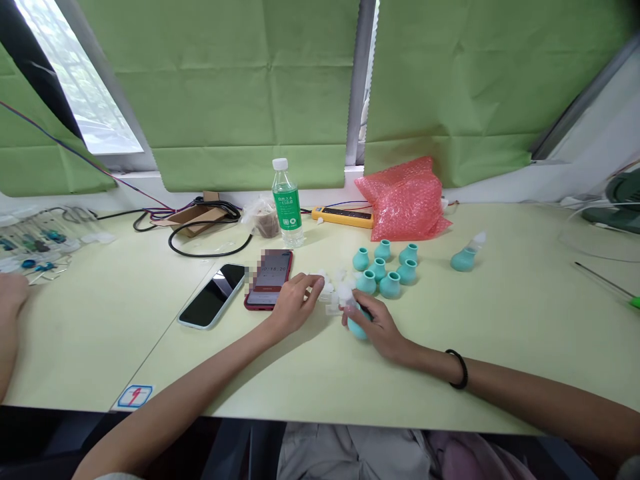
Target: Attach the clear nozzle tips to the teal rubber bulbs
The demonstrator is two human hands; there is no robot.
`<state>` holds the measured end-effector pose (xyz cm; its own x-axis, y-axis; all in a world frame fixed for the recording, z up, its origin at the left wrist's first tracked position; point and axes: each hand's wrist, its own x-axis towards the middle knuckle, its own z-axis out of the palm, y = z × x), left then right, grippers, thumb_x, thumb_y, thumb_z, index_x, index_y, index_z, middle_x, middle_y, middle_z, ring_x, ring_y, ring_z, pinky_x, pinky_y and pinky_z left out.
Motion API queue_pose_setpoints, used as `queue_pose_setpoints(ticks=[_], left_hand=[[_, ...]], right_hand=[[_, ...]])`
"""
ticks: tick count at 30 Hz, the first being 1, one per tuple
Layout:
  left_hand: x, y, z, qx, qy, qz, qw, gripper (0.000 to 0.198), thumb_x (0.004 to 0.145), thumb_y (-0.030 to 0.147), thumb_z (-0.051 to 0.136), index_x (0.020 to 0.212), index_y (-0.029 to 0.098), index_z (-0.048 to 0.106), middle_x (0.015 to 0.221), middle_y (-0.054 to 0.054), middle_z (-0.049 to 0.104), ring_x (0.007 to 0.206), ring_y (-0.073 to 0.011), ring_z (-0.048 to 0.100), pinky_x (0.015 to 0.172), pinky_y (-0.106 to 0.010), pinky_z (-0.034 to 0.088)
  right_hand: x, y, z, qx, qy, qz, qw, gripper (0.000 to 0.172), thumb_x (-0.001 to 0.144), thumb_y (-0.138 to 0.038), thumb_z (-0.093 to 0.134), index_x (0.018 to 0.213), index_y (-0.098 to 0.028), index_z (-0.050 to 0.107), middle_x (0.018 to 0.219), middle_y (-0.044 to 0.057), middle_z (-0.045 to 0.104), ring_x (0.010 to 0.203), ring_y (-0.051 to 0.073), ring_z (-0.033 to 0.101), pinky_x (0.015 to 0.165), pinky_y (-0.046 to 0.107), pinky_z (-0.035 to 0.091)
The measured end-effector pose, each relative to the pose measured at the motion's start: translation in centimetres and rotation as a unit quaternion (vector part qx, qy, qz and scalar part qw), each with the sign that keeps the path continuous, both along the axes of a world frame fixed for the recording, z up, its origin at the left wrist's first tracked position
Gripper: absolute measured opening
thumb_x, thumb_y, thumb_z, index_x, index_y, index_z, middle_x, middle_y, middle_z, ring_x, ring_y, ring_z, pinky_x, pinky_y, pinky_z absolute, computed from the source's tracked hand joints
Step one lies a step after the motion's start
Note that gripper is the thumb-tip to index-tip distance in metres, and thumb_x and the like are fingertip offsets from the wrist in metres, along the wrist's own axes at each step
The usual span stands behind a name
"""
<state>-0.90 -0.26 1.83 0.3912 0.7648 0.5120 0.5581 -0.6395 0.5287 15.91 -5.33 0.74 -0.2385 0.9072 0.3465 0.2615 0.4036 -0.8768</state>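
My right hand (377,327) is closed around a teal rubber bulb (357,324) just above the table. A translucent white plastic piece (346,293) shows at the bulb's upper end; whether they are joined I cannot tell. Something dark shows between the fingers. My left hand (297,303) has its fingertips drawn together at a cluster of translucent white pieces (327,288); what they pinch is unclear. Beyond my right hand stand several teal bulbs (379,269) with their mouths up. Farther right, a teal bulb with a clear white tip (464,259) lies tilted.
Left of my hands lie a red-cased phone (255,300) and a pale-cased phone (213,297). Behind them stand a water bottle (289,207), a yellow tool (343,217) and a pink bubble-wrap bag (407,203). A screwdriver (605,282) lies right; another person's hand (13,293) rests left.
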Motion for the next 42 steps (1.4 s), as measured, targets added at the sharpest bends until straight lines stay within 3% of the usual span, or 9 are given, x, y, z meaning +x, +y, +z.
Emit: queue_pose_setpoints(ticks=[5, 9, 16, 21, 23, 26, 29, 37, 42], left_hand=[[0.0, -1.6, 1.4, -0.120, -0.061, -0.129, 0.982, 0.036, 0.082, 0.035, 0.028, 0.068, 0.012, 0.053, 0.057, -0.001, 0.051, 0.054, -0.0081, 0.046, 0.053, -0.019, 0.036], [0.3, -2.0, 1.6, -0.191, -0.066, -0.145, 0.969, 0.038, 0.078, 0.039, 0.037, 0.053, 0.012, 0.045, 0.045, 0.003, 0.042, 0.044, -0.0054, 0.037, 0.045, -0.018, 0.028], [0.4, -0.5, 0.9, -0.398, -0.188, -0.178, 0.880, 0.048, 0.080, 0.044, 0.021, 0.043, 0.015, 0.032, 0.033, 0.004, 0.029, 0.033, -0.0057, 0.030, 0.039, -0.020, 0.024], [0.1, 0.4, 0.1, -0.221, -0.076, -0.042, 0.971, 0.030, 0.072, 0.043, 0.043, 0.068, 0.014, 0.049, 0.045, 0.004, 0.040, 0.042, -0.0063, 0.035, 0.043, -0.019, 0.027], [0.1, 0.5, -0.2, -0.152, -0.003, -0.015, 0.988, 0.024, 0.068, 0.036, 0.051, 0.080, 0.016, 0.051, 0.054, 0.004, 0.046, 0.048, -0.0076, 0.041, 0.048, -0.019, 0.031], [0.0, 0.7, -0.7, -0.111, 0.066, -0.013, 0.991, 0.024, 0.068, 0.027, 0.052, 0.089, 0.017, 0.051, 0.066, 0.001, 0.052, 0.054, -0.0088, 0.045, 0.052, -0.021, 0.035], [0.0, 0.7, -1.0, -0.086, 0.082, -0.025, 0.993, 0.028, 0.067, 0.020, 0.051, 0.095, 0.017, 0.051, 0.076, -0.001, 0.053, 0.056, -0.0087, 0.047, 0.055, -0.022, 0.040], [0.2, 0.4, -0.7, -0.064, -0.005, -0.032, 0.997, 0.032, 0.070, 0.015, 0.044, 0.102, 0.019, 0.048, 0.099, -0.006, 0.043, 0.067, -0.0074, 0.049, 0.051, -0.018, 0.046], [0.2, -0.8, 0.8, -0.041, -0.031, -0.020, 0.999, 0.019, 0.076, 0.028, 0.040, 0.087, 0.015, 0.049, 0.081, -0.004, 0.047, 0.063, -0.0081, 0.046, 0.048, -0.017, 0.041]], right_hand=[[-0.3, -0.1, 0.1, -0.004, -0.075, 0.022, 0.997, 0.026, 0.076, -0.038, 0.042, 0.067, -0.016, 0.050, 0.059, -0.002, 0.046, 0.056, 0.009, 0.040, 0.055, 0.021, 0.033], [-0.4, -0.5, 0.1, 0.018, -0.110, 0.034, 0.993, 0.025, 0.077, -0.036, 0.041, 0.063, -0.016, 0.048, 0.057, -0.002, 0.046, 0.055, 0.009, 0.041, 0.055, 0.020, 0.033], [-0.1, -0.6, 0.0, 0.064, -0.113, 0.042, 0.991, 0.021, 0.076, -0.035, 0.044, 0.069, -0.016, 0.049, 0.060, -0.001, 0.048, 0.057, 0.009, 0.042, 0.056, 0.020, 0.034], [0.3, -0.6, 0.0, 0.057, -0.084, 0.045, 0.994, 0.024, 0.078, -0.033, 0.040, 0.064, -0.015, 0.047, 0.054, -0.002, 0.045, 0.050, 0.007, 0.039, 0.051, 0.019, 0.033], [0.3, -0.9, -0.1, 0.084, -0.110, 0.063, 0.988, 0.020, 0.075, -0.033, 0.045, 0.065, -0.016, 0.048, 0.054, -0.003, 0.045, 0.050, 0.007, 0.038, 0.051, 0.019, 0.033], [0.1, -1.1, -0.2, 0.113, -0.159, 0.069, 0.978, 0.017, 0.071, -0.033, 0.050, 0.070, -0.016, 0.049, 0.057, -0.002, 0.047, 0.051, 0.008, 0.041, 0.053, 0.019, 0.034], [-0.2, -0.7, -0.4, 0.106, -0.187, 0.010, 0.977, 0.016, 0.072, -0.032, 0.049, 0.075, -0.016, 0.050, 0.062, -0.001, 0.052, 0.056, 0.010, 0.045, 0.057, 0.022, 0.036], [-0.2, 0.2, -0.8, 0.082, -0.162, -0.062, 0.981, 0.018, 0.073, -0.033, 0.049, 0.083, -0.018, 0.052, 0.078, 0.002, 0.060, 0.070, 0.014, 0.054, 0.065, 0.025, 0.041], [-0.3, 0.1, -1.0, 0.108, -0.148, -0.082, 0.980, 0.019, 0.069, -0.033, 0.053, 0.080, -0.018, 0.055, 0.074, 0.002, 0.062, 0.066, 0.014, 0.056, 0.063, 0.025, 0.042]])
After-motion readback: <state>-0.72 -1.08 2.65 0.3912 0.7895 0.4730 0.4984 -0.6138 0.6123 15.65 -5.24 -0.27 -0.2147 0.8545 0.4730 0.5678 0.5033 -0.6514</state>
